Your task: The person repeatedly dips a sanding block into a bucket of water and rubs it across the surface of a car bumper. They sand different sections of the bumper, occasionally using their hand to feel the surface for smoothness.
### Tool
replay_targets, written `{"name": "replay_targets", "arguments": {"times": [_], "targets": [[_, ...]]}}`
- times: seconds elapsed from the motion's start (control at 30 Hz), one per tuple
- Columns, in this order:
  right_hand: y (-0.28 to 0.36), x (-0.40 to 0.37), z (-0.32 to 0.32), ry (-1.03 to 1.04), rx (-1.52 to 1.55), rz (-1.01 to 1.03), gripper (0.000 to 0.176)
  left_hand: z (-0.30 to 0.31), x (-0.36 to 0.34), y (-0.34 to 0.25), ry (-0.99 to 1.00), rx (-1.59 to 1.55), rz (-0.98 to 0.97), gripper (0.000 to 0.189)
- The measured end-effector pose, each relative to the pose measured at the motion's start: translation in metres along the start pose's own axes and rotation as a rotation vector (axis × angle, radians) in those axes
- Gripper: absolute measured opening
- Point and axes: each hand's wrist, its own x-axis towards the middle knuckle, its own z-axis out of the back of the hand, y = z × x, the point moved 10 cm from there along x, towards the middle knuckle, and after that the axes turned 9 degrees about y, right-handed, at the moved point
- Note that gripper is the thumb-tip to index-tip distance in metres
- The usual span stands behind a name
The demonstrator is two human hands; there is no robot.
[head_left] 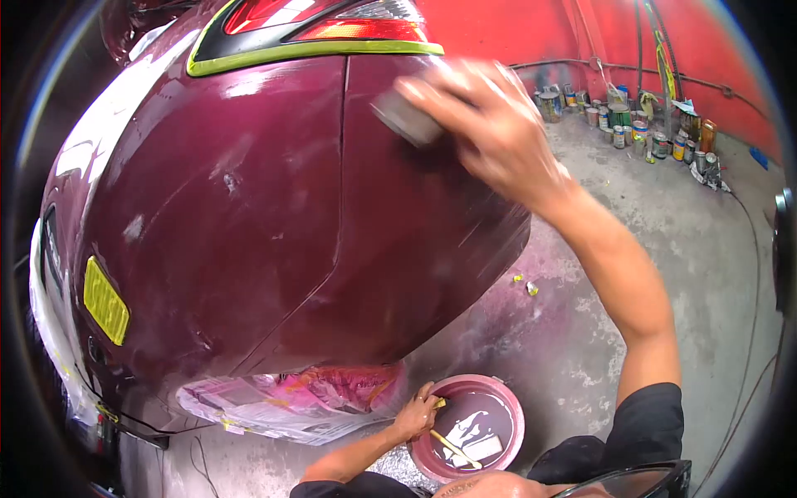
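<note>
My right hand (498, 124), blurred by motion, grips a dark grey sanding block (407, 120) against the maroon car body panel (249, 191), just below the tail light (357, 25). Green masking tape (315, 51) edges that light. Low down, my left hand (415, 415) has its fingers closed over the rim of a pink bucket (516, 407). A small yellow piece (440, 404) shows at its fingertips. In the bucket's cloudy water, a pale stick (455, 449) slants down from near the hand, beside a white patch.
Masking paper and plastic (286, 402) cover the wheel area under the panel. Yellow-green tape (106, 300) covers a square at the left. Several paint cans (639, 133) stand by the red wall (531, 29). A cable (754, 274) runs along the concrete floor (664, 191).
</note>
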Motion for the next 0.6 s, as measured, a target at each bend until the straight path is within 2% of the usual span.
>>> {"name": "replay_targets", "arguments": {"times": [0.07, 0.1, 0.13, 0.2, 0.23, 0.27, 0.33, 0.4, 0.47, 0.5, 0.6], "targets": [[-0.012, 0.054, -0.016, -0.023, 0.035, 0.022, 0.047, -0.004, 0.001, 0.003, 0.035, -0.018, 0.019, 0.032], [-0.006, 0.069, -0.029, 0.009, -0.021, 0.091, 0.05, -0.004, 0.001, 0.003, 0.014, -0.02, 0.014, 0.032], [-0.004, 0.066, -0.035, -0.007, 0.105, 0.117, 0.038, -0.002, -0.001, 0.003, -0.001, -0.02, 0.011, 0.032], [0.001, 0.05, -0.036, -0.04, 0.138, 0.047, 0.036, 0.002, -0.002, -0.002, 0.031, -0.038, 0.041, 0.03], [0.005, 0.029, -0.045, 0.007, 0.08, 0.009, 0.038, 0.003, -0.002, -0.002, 0.034, -0.033, 0.051, 0.03], [0.011, -0.002, -0.054, 0.055, 0.022, -0.026, 0.039, 0.003, -0.002, -0.002, 0.036, -0.028, 0.062, 0.03], [0.044, -0.08, -0.056, 0.053, -0.018, -0.049, 0.031, 0.005, -0.003, -0.003, 0.037, -0.028, 0.054, 0.031], [0.068, -0.177, -0.069, 0.077, -0.025, -0.058, 0.04, 0.007, -0.004, -0.005, -0.02, 0.0, 0.018, 0.031], [0.082, -0.251, -0.081, 0.213, -0.011, -0.141, 0.032, 0.006, 0.001, -0.002, -0.024, -0.028, -0.008, 0.031], [0.088, -0.284, -0.086, 0.249, 0.023, -0.162, 0.035, 0.006, -0.004, -0.003, -0.023, -0.048, -0.028, 0.031], [0.086, -0.392, -0.119, 0.628, 0.068, -0.307, 0.044, 0.005, -0.003, -0.005, 0.024, -0.005, 0.071, 0.031]]}}
